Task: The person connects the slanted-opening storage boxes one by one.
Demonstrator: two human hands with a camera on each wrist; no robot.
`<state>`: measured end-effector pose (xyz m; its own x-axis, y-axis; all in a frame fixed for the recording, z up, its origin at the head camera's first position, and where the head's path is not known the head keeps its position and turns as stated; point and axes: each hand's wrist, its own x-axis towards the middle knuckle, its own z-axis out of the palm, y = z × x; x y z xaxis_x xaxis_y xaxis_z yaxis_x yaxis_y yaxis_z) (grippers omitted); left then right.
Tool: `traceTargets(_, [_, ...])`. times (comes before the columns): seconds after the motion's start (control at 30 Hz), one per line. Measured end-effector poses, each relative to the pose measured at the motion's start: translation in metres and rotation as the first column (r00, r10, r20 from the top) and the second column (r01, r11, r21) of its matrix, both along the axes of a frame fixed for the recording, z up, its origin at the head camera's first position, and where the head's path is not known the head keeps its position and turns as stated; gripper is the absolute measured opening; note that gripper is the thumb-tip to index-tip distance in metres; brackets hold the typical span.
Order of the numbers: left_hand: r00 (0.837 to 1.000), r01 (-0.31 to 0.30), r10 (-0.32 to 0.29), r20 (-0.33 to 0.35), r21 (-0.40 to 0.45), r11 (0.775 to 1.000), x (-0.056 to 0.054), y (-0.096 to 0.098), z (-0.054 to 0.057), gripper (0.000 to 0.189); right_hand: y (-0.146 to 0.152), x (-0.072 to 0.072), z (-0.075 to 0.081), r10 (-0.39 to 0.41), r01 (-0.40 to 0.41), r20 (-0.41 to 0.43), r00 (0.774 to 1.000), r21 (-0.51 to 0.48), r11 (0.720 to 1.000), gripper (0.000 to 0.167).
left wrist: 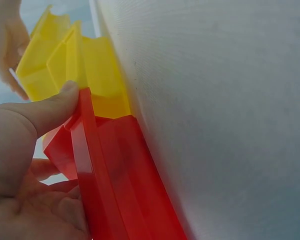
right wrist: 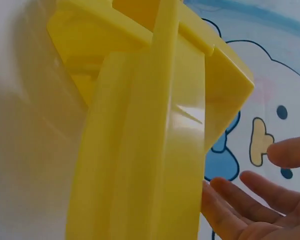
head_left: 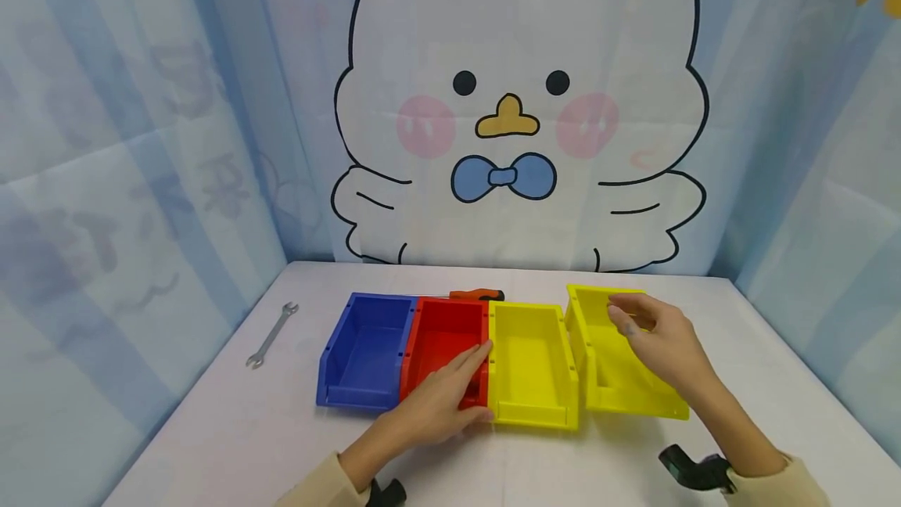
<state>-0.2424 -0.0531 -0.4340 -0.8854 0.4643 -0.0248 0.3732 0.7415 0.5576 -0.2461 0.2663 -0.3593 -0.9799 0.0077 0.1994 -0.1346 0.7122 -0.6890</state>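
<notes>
My left hand lies over the red bin with its fingers extended along the right wall. In the left wrist view the thumb touches the end of the red front edge, and the other fingers reach past that edge. Against the red bin's right side stands a yellow bin. A second yellow bin, set at an angle, is at the right. My right hand is over this angled bin, its fingers loosely bent, thumb apart and nothing between them; a fingertip's contact with the wall cannot be told.
A blue bin adjoins the red one on the left. Behind the row lies a screwdriver with an orange and black handle. A double-ended wrench lies on the white table at the left. Printed curtains enclose the table.
</notes>
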Motion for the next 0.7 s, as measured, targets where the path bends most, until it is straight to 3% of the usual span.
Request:
traceTargets(0.1, [1.000,-0.002,0.002,-0.003,-0.004,1.000,0.000,0.001,0.000,0.103,-0.008,-0.005,-0.002,0.060,-0.053,0.074,0.995,-0.097,0.994,0.047])
traceTargets(0.2, [1.000,-0.007,0.007,-0.006,-0.011,1.000,0.000,0.001,0.001,0.104,-0.015,-0.010,-0.004,0.081,-0.056,0.141,0.987,-0.175,0.983,0.049])
traceTargets(0.4, [1.000,-0.014,0.014,-0.001,-0.012,1.000,0.000,0.003,0.001,0.104,-0.020,-0.013,-0.008,0.072,-0.029,0.230,0.971,-0.183,0.983,0.056])
traceTargets(0.7, [1.000,-0.003,0.003,0.011,0.007,1.000,0.000,0.001,0.002,0.103,-0.021,-0.013,-0.015,0.083,-0.044,0.234,0.969,-0.170,0.985,0.056])
